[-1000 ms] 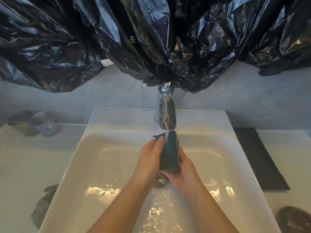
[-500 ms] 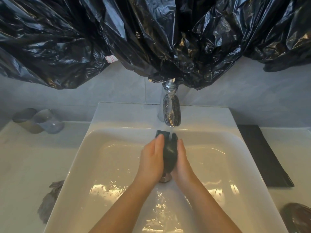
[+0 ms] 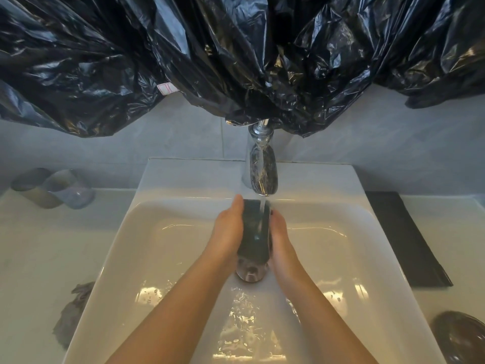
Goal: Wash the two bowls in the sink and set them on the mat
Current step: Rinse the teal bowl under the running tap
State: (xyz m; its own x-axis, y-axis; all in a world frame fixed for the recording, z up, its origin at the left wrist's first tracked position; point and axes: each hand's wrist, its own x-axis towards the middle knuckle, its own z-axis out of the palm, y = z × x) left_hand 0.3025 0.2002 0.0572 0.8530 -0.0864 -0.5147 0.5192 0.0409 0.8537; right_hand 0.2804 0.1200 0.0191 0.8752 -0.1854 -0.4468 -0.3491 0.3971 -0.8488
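Dark teal and turned edge-on, the first bowl stands upright over the middle of the white sink, sandwiched between the person's two hands. The left hand lies flat against its left side with the fingers straight and the fingertips reaching the upper rim; the right hand presses the opposite side the same way, fingers extended along the wall of the bowl. Neither thumb shows, so whether they hook over the rim cannot be told. A chrome tap stands at the back of the basin, and its stream of water runs down onto the bowl's upper edge. Just below the bowl sits the round metal drain, and wet ripples spread over the basin floor between the forearms. On the pale counter to the right lies the black mat, bare. The second bowl, dark and glossy, rests on the counter near the mat's near end, apart from it and partly cut off by the frame. Left of the sink lie a crumpled grey cloth and, further back, two cups tipped on their sides. Crinkled black plastic sheeting hangs across the wall above.
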